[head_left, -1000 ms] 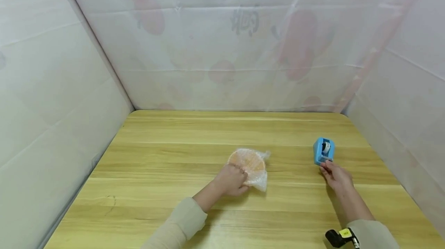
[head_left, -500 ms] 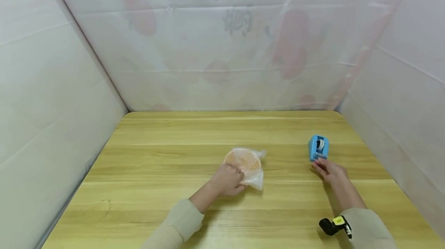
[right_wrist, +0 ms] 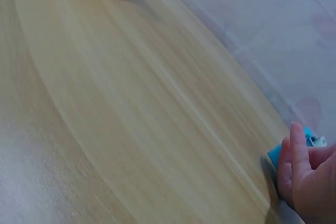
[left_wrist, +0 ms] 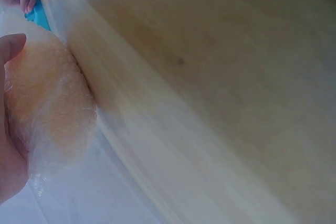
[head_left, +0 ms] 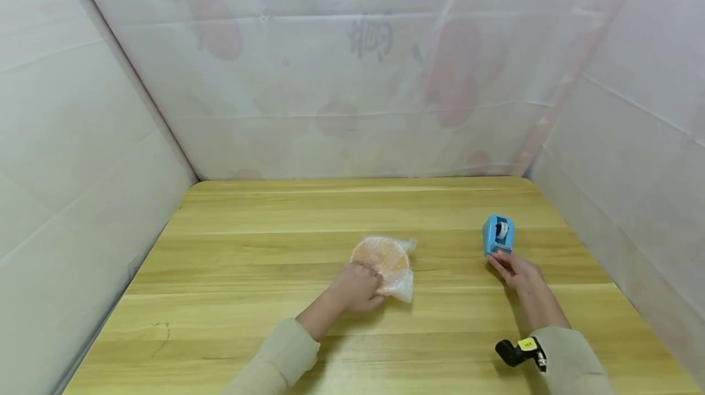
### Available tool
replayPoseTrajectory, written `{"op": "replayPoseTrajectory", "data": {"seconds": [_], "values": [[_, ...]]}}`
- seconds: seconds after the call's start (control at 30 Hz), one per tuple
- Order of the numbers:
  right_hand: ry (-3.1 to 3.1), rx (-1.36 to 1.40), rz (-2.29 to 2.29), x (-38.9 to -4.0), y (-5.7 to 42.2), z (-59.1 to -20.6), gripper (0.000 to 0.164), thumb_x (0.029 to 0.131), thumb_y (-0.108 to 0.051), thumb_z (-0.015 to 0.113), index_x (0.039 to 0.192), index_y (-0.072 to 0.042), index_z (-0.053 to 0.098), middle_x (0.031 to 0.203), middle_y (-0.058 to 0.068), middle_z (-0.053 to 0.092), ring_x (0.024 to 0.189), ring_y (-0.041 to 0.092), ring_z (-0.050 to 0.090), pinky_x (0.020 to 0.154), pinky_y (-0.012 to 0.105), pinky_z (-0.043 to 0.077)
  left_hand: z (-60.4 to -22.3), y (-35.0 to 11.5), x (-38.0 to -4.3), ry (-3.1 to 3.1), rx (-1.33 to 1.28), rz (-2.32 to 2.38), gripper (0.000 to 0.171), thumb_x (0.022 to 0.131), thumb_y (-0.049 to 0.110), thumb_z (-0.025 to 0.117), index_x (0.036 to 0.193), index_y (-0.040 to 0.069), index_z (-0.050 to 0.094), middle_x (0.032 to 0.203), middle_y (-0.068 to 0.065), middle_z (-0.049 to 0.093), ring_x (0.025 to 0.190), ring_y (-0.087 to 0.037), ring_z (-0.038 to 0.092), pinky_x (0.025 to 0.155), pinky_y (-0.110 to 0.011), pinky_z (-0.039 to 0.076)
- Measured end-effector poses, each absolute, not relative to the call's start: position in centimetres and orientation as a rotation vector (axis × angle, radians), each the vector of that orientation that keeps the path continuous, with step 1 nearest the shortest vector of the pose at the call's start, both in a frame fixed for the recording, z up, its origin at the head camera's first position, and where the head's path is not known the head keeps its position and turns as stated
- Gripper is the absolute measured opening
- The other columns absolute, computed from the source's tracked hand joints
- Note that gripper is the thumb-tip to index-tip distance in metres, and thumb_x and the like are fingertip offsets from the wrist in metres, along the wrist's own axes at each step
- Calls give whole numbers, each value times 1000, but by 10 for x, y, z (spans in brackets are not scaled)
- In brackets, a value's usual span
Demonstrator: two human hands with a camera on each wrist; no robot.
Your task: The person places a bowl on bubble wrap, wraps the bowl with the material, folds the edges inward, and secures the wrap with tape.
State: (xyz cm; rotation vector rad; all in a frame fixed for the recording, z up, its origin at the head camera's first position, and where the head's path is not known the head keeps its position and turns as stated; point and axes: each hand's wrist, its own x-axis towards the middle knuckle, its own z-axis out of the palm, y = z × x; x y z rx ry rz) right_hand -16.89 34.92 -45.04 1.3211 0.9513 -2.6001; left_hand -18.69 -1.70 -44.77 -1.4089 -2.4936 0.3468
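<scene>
A round, flat orange thing in bubble wrap (head_left: pixel 393 258) lies on the wooden table near the middle. My left hand (head_left: pixel 355 286) grips its near-left edge with curled fingers; in the left wrist view the thumb (left_wrist: pixel 14 47) shows against the bubble wrap. Further right stands a blue tape dispenser (head_left: pixel 490 239) with a white roll in it. My right hand (head_left: pixel 518 269) has its fingertips at the dispenser's near end, pinching there. I cannot tell whether a tape end is between them. In the right wrist view the fingers (right_wrist: pixel 299 153) cover much of the dispenser.
The wooden table (head_left: pixel 264 211) runs back to a pale printed cloth wall (head_left: pixel 308 76). More cloth walls rise at the left (head_left: pixel 66 156) and right (head_left: pixel 633 156). A black wrist camera (head_left: pixel 512 353) with a yellow label sits at the right sleeve (head_left: pixel 570 361).
The head view has turned slightly, so everything sits a little further left in it. Both hands keep their places on the wrapped thing and at the dispenser.
</scene>
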Motion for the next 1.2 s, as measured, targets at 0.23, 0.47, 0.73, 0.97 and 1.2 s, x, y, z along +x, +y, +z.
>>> {"op": "replayPoseTrajectory", "data": {"seconds": [0.23, 0.47, 0.73, 0.97, 1.2], "values": [[1082, 1274, -2548, -181, 344, -452, 30, 89, 4, 50, 61, -2, 60, 63, 12, 63, 62, 21, 67, 77, 27, 56, -447, -19, -188, -2537, -1370, 347, 37, 88, 52, 47, 71, 20, 58, 67, 10, 57, 66, -7, 56, 63, -21, 45], [1266, 1069, -2459, -172, 342, -450, 37, 93, -1, 44, 62, -4, 63, 62, 9, 66, 63, 17, 68, 71, 25, 57, -445, -17, -184, -2552, -1391, 349, 36, 89, 50, 46, 69, 21, 54, 64, 11, 52, 65, -6, 54, 62, -19, 44], [2020, 860, -2071, -146, 304, -431, 11, 94, -20, 52, 88, -18, 60, 70, -14, 65, 64, 3, 59, 56, 22, 49, -443, -17, -181, -2543, -1379, 405, 38, 90, 52, 44, 68, 22, 54, 63, 11, 50, 63, -5, 51, 56, -18, 39], [2240, 618, -1922, -145, 262, -407, 27, 94, -28, 53, 111, -7, 51, 76, -17, 63, 67, 3, 56, 57, 22, 47, -443, -15, -181, -2511, -1365, 390, 40, 90, 52, 44, 64, 23, 51, 62, 11, 50, 61, -5, 51, 54, -18, 39], [2260, 430, -1924, -152, 223, -397, 28, 95, -21, 53, 113, -1, 50, 78, -10, 63, 64, 6, 53, 54, 22, 45, -440, -13, -183, -2492, -1362, 397, 40, 89, 51, 45, 61, 23, 49, 56, 12, 45, 58, -4, 48, 53, -17, 39]]}}
